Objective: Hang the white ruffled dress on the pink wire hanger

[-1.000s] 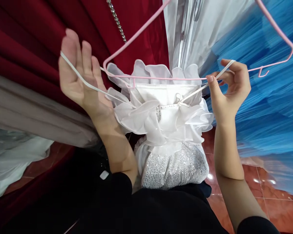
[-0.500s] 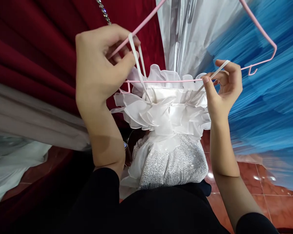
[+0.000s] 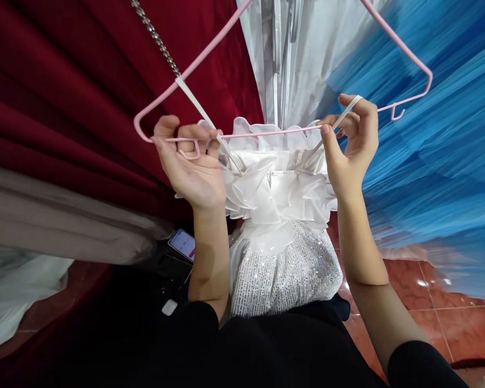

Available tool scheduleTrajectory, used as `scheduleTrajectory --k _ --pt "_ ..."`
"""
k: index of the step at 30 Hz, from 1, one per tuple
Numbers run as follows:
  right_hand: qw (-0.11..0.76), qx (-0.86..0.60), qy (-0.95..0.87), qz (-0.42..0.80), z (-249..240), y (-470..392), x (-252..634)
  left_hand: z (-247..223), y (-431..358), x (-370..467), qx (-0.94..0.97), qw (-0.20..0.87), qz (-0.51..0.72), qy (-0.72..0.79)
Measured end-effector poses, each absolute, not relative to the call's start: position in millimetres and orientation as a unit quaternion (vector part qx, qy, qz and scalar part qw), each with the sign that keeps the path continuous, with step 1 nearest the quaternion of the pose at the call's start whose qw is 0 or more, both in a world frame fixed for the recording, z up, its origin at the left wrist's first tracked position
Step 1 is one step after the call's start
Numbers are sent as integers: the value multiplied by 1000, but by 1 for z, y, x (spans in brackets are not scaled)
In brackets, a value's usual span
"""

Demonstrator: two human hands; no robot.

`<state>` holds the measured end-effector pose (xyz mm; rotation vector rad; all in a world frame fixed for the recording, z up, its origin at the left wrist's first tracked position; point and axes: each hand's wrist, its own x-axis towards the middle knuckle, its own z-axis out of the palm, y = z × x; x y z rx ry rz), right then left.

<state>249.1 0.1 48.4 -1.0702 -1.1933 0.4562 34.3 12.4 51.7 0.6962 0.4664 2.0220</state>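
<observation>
A pink clothes hanger (image 3: 215, 49) spans the view in front of me. My left hand (image 3: 196, 167) has its fingers curled on the lower bar near the left notch. One thin white strap (image 3: 198, 105) runs over the hanger's upper left arm and down to the white dress (image 3: 262, 205). With thumb and fingertips, my right hand (image 3: 351, 143) pinches the lower bar on the right, the second strap (image 3: 346, 113) looped over a raised finger. Ruffles top the dress, and its sequined skirt (image 3: 283, 269) rests bunched against my body.
Dark red fabric (image 3: 84, 70) hangs at left, blue tulle (image 3: 440, 172) at right, white garments (image 3: 315, 59) behind. A jewelled chain (image 3: 156, 37) dangles upper left. Below my left forearm lie a lit phone (image 3: 181, 243) and a small white case (image 3: 169, 307). The floor (image 3: 412, 291) is red tile.
My left hand has let go of the strap, which now lies over the hanger's arm, and has moved down to the lower bar. My right hand keeps its pinch; the hanger shifted left in view.
</observation>
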Motion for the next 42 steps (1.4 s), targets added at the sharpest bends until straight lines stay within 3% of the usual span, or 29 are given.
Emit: scheduleTrajectory --k 5,9,15,21,28,30,34,36,39,42 --pt "754 -401 -501 141 39 1 253 65 15 39 267 456 833 162" --pt "858 -394 -329 33 22 3 285 65 24 30 255 472 826 172" --pt "892 -362 -257 89 48 5 340 64 27 23 252 494 806 205" --pt "787 -415 -448 87 90 15 358 63 33 14 234 540 779 216" --pt "573 -469 -669 -57 122 23 341 67 38 7 253 509 792 224" --pt "587 -465 -658 -74 128 25 331 65 39 6 256 509 792 218" --pt "732 -371 -557 -126 130 21 304 60 41 6 268 505 793 210" --pt "724 -344 -592 -83 123 14 288 58 41 7 275 502 794 204" --pt "554 -380 -740 15 98 6 266 55 42 9 280 499 796 198" --pt "418 -426 -803 14 65 8 251 49 42 11 284 493 798 201"
